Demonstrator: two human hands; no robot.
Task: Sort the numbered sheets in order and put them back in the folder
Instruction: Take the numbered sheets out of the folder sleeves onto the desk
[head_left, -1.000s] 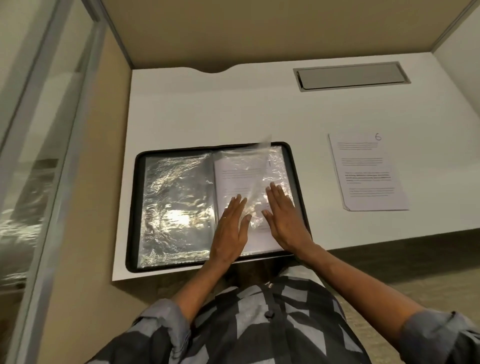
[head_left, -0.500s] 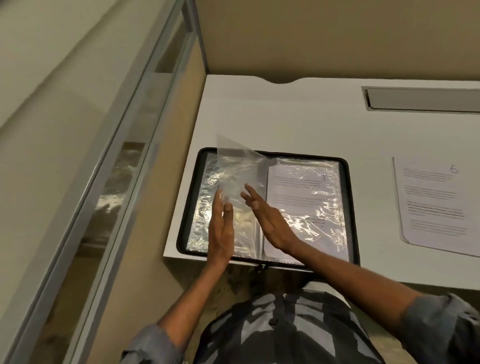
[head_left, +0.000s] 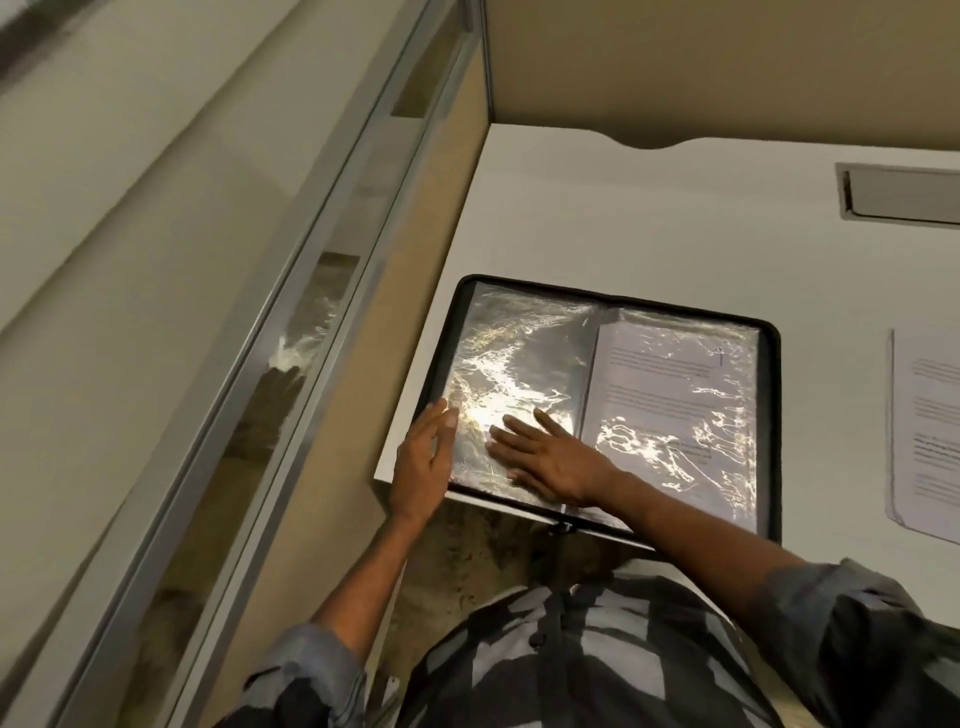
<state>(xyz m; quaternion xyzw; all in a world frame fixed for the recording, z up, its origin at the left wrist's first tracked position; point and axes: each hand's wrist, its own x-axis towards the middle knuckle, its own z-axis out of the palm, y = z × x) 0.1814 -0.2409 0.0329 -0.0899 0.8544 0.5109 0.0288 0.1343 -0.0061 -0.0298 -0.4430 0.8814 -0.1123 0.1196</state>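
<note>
Closest in is the checked shirt (head_left: 597, 665), grey sleeves rolled up, both arms reaching forward. The left hand (head_left: 423, 457) sits over the near-left rim of the folder (head_left: 675, 307). Its fingers are straight and close together with the tips on the plastic, and it isn't gripping anything. The right hand (head_left: 550, 457) lies flat on the left-side clear sleeve (head_left: 519, 353), fingers straight and fanned out, pressing on it with nothing pinched.

The folder is a black zip one, lying open at the near-left corner of the white desk (head_left: 623, 218), near rim right at the desk's edge. Its right-side sleeve has a printed sheet (head_left: 675, 405) inside, with a handwritten mark in the top corner (too small for me to read for sure). Just right of the folder, not touching it, are loose sheets (head_left: 930, 431), cut off by the frame. Further back there's a recessed flap (head_left: 904, 195) in the desk, and a glass partition (head_left: 291, 364) runs along the left.
</note>
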